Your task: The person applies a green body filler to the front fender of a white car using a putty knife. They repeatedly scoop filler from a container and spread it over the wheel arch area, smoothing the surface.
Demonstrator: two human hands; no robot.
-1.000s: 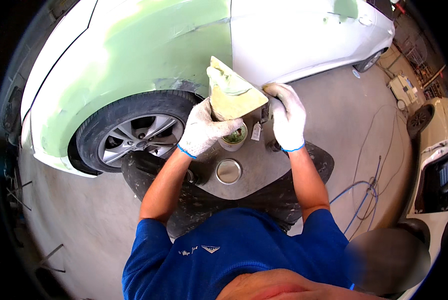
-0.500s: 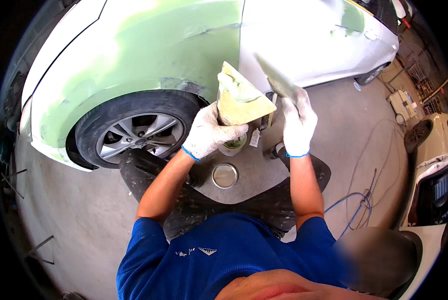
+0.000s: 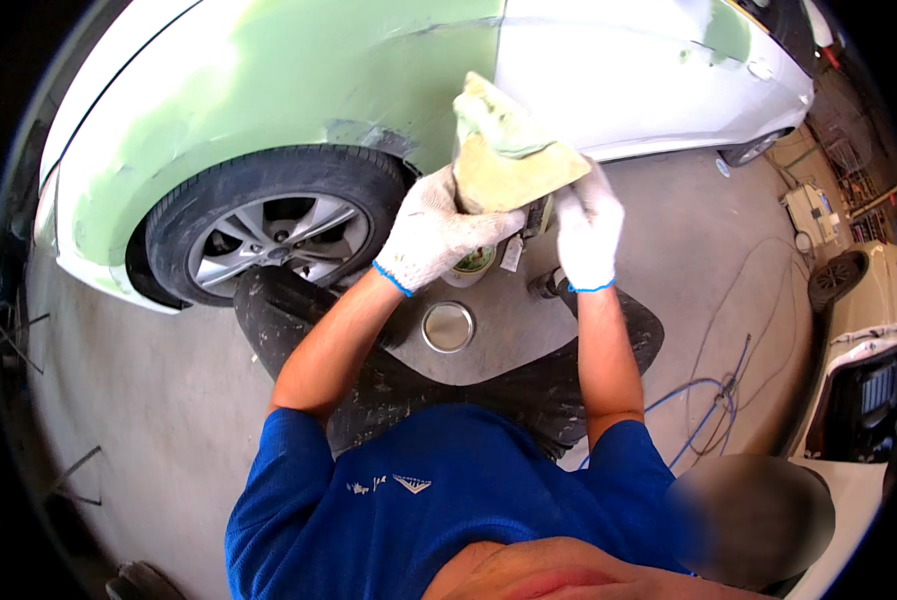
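My left hand (image 3: 430, 236), in a white knit glove, grips a yellowish putty board (image 3: 518, 182) by its lower left side. A soft mass of pale green body filler (image 3: 503, 122) lies across the board's upper part. My right hand (image 3: 590, 232), gloved alike, is closed at the board's right corner; the flat spreader it held a moment ago is now hidden behind the board. Beyond both hands is a white car's fender (image 3: 298, 85), coated with green filler. Below the board stands a small open tub (image 3: 471, 266) with green residue inside.
The car's front wheel (image 3: 278, 235) is close to my left knee. A round metal lid or tin (image 3: 448, 327) sits on the floor between my legs. To the right lie a coiled blue hose (image 3: 720, 398), a beige case (image 3: 810, 215) and a detached car body part (image 3: 868, 290).
My right hand has brought the spreader leftward to the board, and its blade has gone out of sight behind it. The board is tilted somewhat differently and sits higher in the view.
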